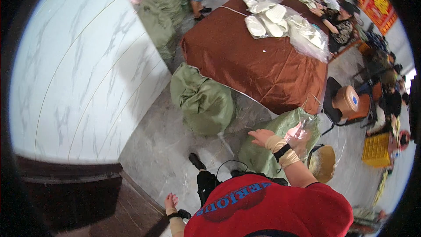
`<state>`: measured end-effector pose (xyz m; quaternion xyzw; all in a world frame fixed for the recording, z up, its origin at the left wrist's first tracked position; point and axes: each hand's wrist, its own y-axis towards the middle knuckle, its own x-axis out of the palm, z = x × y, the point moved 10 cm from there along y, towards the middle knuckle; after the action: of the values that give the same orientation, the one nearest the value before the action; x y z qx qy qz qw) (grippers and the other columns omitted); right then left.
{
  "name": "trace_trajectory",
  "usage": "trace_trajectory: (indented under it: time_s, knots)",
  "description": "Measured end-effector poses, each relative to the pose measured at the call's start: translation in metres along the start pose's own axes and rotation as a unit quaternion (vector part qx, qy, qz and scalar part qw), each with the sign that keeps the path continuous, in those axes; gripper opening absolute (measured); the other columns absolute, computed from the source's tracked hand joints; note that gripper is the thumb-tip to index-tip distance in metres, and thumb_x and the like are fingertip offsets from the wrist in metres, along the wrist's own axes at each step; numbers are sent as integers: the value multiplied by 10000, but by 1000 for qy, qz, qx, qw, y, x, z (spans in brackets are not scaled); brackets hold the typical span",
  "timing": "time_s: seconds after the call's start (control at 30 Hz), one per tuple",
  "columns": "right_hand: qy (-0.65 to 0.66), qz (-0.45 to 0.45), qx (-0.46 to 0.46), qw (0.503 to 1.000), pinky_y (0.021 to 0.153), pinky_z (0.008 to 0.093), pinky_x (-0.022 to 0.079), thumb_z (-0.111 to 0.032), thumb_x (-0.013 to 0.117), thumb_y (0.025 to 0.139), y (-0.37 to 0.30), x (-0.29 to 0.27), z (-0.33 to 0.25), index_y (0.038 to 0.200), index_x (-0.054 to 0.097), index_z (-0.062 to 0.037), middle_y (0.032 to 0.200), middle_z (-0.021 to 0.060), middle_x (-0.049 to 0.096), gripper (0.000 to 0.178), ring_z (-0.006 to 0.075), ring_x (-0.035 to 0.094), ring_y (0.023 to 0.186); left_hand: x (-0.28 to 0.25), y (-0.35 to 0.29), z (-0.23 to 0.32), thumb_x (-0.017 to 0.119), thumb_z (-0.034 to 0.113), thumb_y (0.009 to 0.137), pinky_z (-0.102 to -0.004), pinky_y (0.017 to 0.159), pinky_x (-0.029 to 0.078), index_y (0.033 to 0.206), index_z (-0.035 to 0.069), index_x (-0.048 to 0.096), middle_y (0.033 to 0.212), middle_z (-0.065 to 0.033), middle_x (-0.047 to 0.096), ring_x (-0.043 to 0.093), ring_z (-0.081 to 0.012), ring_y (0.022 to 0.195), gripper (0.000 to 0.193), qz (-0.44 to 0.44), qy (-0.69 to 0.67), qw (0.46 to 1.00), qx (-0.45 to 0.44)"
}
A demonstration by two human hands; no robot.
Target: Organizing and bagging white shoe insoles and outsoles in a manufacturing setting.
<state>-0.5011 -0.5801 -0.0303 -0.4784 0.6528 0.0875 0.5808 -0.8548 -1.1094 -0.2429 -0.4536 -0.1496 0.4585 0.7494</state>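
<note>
The pale green sack (258, 160) is set on the floor (153, 136), near the bench (228, 39), by the right hand (262, 138); there and at the left hand (171, 202) the grip is loosely spread, though contact with the sack cannot be told. If the sack were snagged, the brown cloth (280, 83) could be dragged and the bagged slippers (275, 14) shifted; the room is bounded by a white veined wall (83, 61).
</note>
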Motion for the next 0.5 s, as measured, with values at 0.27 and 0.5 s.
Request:
trace_trajectory:
  time_s: [0.27, 0.5]
  knots:
    - [139, -3, 157, 978, 899, 436, 440, -343, 545, 876, 37, 2, -29, 1307, 442, -172, 1125, 177, 585, 475, 353, 545, 1073, 143, 188, 361, 559, 333, 876, -311, 641, 467, 942, -1, 627, 805, -86, 654, 610, -186, 748, 347, -123, 235, 914, 307]
    - [203, 72, 194, 957, 889, 421, 441, -312, 559, 854, 103, 2, -21, 1249, 495, -111, 1114, 171, 598, 448, 343, 557, 1043, 366, 211, 505, 566, 361, 842, -332, 681, 449, 905, -14, 647, 799, -105, 656, 594, -200, 752, 389, -206, 410, 766, 451]
